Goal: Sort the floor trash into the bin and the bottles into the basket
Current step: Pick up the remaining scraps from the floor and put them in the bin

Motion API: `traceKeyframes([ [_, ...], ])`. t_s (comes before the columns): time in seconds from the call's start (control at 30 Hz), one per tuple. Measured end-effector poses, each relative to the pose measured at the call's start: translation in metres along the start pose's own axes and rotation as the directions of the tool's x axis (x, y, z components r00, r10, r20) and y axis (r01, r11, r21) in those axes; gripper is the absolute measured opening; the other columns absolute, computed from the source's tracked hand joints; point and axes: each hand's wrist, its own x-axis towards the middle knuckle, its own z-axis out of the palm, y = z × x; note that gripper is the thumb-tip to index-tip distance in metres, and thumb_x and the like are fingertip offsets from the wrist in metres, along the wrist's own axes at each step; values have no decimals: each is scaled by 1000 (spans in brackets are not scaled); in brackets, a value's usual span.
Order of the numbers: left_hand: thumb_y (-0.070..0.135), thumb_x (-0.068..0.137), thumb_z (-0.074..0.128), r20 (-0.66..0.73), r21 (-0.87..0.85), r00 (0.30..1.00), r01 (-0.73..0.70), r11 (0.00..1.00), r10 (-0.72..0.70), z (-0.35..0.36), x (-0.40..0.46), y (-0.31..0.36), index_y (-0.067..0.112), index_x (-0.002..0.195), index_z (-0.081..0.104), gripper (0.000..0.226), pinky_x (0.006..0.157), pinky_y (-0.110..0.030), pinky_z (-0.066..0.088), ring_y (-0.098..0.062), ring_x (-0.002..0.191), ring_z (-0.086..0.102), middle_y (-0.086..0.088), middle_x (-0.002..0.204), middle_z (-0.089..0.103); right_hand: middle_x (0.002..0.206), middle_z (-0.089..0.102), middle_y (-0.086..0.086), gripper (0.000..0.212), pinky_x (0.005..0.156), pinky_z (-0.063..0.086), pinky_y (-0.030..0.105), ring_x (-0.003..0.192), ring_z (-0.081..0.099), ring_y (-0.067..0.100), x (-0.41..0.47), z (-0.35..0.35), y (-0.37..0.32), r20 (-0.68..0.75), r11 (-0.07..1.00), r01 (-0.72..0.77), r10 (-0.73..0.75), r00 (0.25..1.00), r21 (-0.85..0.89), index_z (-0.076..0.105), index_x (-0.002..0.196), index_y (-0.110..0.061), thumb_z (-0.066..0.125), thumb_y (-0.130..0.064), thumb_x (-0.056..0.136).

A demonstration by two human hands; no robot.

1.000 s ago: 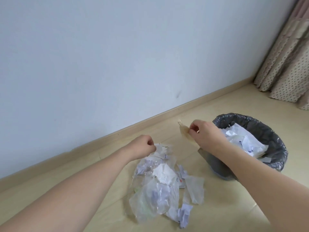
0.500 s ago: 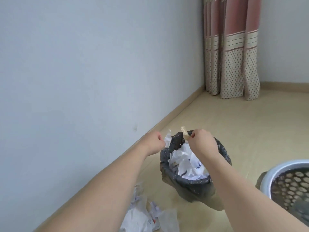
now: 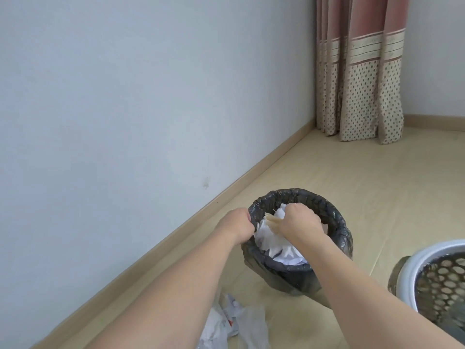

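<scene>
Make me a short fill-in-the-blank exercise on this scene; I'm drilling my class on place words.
1. The right hand holds a tan wooden scrap over the black-lined round ____.
2. The left hand is at the bin's ____ rim.
3. The white perforated plastic basket stands to the bin's ____.
4. Crumpled white paper and plastic trash lies on the ____.

Missing: bin; left; right; floor

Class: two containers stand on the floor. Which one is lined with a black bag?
The bin under both hands, lined with a black bag and holding white paper. The white basket at the right edge has perforated walls and no liner.
</scene>
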Motion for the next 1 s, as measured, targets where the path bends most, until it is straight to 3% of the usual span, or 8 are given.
traceKeyframes([
  [0.07,5,80,40,-48,-41,999,16,999,-18,-10,-6,-20,17,87,52,19,65,-29,40,-21,79,48,1,91,54,100,58,6,12,78,46,34,92,57,26,0,3,-10,-34,997,63,-64,997,-37,55,91,-14,48,-23,91],
  [0.17,6,86,40,-67,-65,995,67,996,-72,-25,-24,-58,13,104,59,27,83,-34,48,-23,97,56,-3,106,59,113,57,8,27,76,43,34,99,54,27,-8,14,-35,-40,982,161,-165,985,-96,58,106,-12,43,-6,86],
  [0.23,5,87,38,-62,-72,991,118,990,-122,-31,-39,-90,11,105,60,29,83,-33,47,-23,95,55,-6,108,61,111,57,7,21,76,39,33,99,52,28,-18,27,-56,-63,964,234,-243,968,-128,58,99,-11,42,-7,85],
  [0.47,0,87,37,99,-88,946,318,944,-310,-18,-98,-225,10,106,66,36,75,-26,41,-22,86,53,-6,99,59,132,53,6,41,98,40,37,117,49,29,-66,113,-124,105,889,455,-449,887,-42,53,130,-15,41,-15,91],
  [0.57,4,86,41,199,-189,891,444,876,-408,23,-133,-285,12,101,64,28,59,-22,39,-22,80,56,-12,99,63,130,51,4,42,96,41,33,117,49,26,-85,159,-129,289,912,411,-387,876,-23,50,132,-17,42,-19,91],
  [0.77,19,88,52,467,-370,643,766,526,-607,115,-200,-365,15,83,53,6,53,-20,28,-18,52,43,-5,75,50,127,50,7,40,98,40,34,115,49,25,-116,229,-119,485,945,300,-203,851,-130,46,130,-11,44,-19,91],
  [0.9,29,87,58,555,-555,651,753,354,-517,145,-205,-365,18,80,58,13,51,-21,27,-13,53,46,-1,74,60,123,50,8,42,90,39,34,113,48,27,-118,259,-117,541,933,305,-159,826,-191,39,131,-13,44,-20,90],
  [1.0,38,80,67,480,-616,697,700,362,-532,150,-198,-355,16,84,56,25,46,-20,28,-13,53,46,-1,75,59,109,48,3,26,93,41,37,109,49,27,-116,272,-118,560,913,328,-145,816,-241,42,108,-18,49,-27,86],
])
